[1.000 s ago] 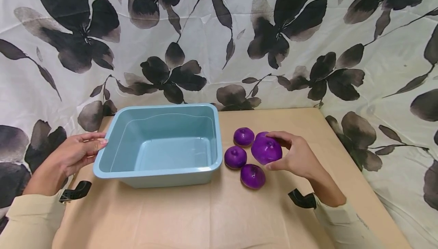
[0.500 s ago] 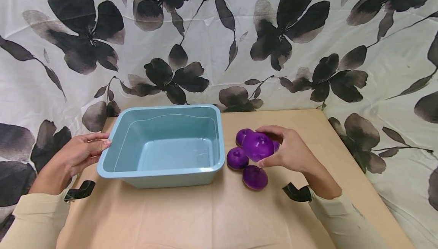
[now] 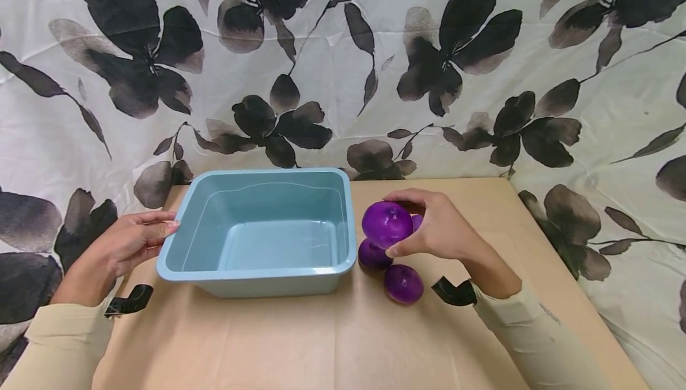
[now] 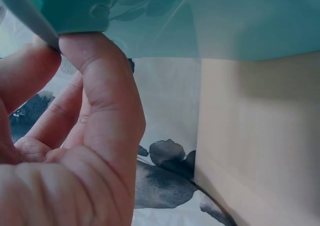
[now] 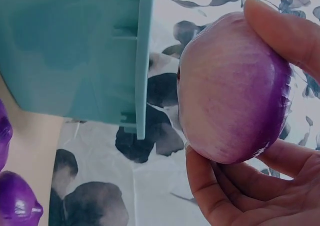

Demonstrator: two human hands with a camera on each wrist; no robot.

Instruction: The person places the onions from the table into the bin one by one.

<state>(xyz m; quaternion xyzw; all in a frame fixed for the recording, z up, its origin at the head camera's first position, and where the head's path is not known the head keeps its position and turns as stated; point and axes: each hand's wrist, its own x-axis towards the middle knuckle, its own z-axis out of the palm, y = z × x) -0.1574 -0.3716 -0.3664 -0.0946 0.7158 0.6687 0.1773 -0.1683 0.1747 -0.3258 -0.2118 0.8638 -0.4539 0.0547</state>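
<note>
A light blue plastic basin (image 3: 257, 272) stands on the table. My left hand (image 3: 131, 240) pinches its left rim between thumb and fingers, as the left wrist view also shows. With thumb and fingertips, my right hand (image 3: 442, 226) grips a purple onion (image 3: 386, 223), raised to the right of the basin. In the right wrist view this onion (image 5: 230, 93) has a pale, streaked side. Below it on the table sit two onions, one partly covered (image 3: 373, 255) and one nearer (image 3: 404, 284). Another onion (image 3: 417, 221) shows only a sliver behind the right hand.
The table has a beige cover (image 3: 268, 342). A white cloth with dark flowers (image 3: 370, 92) hangs behind it and along the sides. Black straps with mounts (image 3: 455, 292) sit on both wrists.
My right hand has carried the gripped onion left and slightly up, closer to the basin's right rim. The left hand keeps its hold on the rim. The whole view has shifted slightly.
</note>
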